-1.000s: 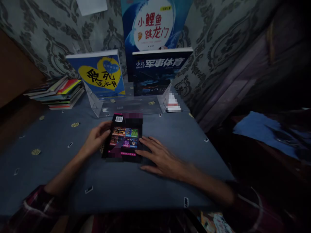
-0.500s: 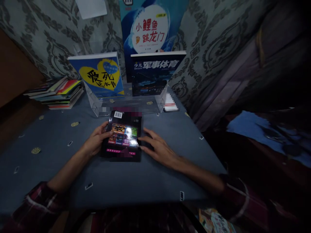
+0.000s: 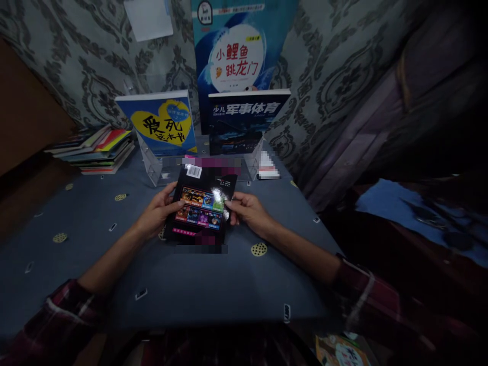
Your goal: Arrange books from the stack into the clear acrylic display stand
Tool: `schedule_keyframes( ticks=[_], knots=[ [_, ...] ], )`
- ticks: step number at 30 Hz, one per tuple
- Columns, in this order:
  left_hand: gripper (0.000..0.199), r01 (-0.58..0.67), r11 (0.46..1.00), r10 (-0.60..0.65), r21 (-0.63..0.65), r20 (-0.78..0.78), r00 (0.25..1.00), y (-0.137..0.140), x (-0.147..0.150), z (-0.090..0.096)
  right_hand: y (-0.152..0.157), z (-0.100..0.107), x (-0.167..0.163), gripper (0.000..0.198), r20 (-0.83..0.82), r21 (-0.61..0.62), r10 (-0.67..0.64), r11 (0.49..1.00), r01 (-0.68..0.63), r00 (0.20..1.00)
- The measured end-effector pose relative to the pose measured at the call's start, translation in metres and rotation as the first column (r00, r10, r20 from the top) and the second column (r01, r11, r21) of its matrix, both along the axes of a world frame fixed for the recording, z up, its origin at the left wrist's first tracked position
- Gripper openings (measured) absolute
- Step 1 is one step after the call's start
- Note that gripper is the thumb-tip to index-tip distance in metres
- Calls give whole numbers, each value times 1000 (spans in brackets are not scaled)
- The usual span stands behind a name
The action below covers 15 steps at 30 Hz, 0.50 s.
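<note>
A small black book (image 3: 202, 207), its barcoded back cover facing up, is held between both hands over the table. My left hand (image 3: 160, 208) grips its left edge, thumb on the cover and fingers underneath. On the opposite edge, my right hand (image 3: 247, 211) is closed in the same way, thumb on top. Rows of coloured pictures fill the middle of the cover, and glare lies on its right part. Behind it, a clear acrylic stand (image 3: 153, 168) carries a blue book with a yellow heart (image 3: 163, 124) and a dark blue book (image 3: 244, 124).
A tall blue picture book (image 3: 234, 46) stands at the back against the patterned wall covering. Stacked books (image 3: 102, 150) lie on the left of the grey-blue tablecloth (image 3: 91, 254). Blue cloth (image 3: 412, 208) lies to the right, beyond the table edge. Below the front edge is another colourful book (image 3: 341, 351).
My right hand has gone from open fingers beside the book to gripping its right edge. The book is now raised and tilted, its top turned slightly rightward. The view has shifted slightly.
</note>
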<state>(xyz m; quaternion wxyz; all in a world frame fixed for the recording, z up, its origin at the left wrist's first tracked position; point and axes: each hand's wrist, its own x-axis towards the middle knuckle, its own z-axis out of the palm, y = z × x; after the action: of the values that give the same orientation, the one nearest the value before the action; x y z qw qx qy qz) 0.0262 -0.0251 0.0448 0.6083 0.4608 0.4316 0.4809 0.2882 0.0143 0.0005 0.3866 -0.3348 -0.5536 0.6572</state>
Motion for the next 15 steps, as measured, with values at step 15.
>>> schedule_keyframes(
  ticks=[15],
  knots=[
    [33, 228, 833, 78, 504, -515, 853, 19, -6, -3, 10, 15, 21, 25, 165, 751, -287, 656, 69, 944]
  ],
)
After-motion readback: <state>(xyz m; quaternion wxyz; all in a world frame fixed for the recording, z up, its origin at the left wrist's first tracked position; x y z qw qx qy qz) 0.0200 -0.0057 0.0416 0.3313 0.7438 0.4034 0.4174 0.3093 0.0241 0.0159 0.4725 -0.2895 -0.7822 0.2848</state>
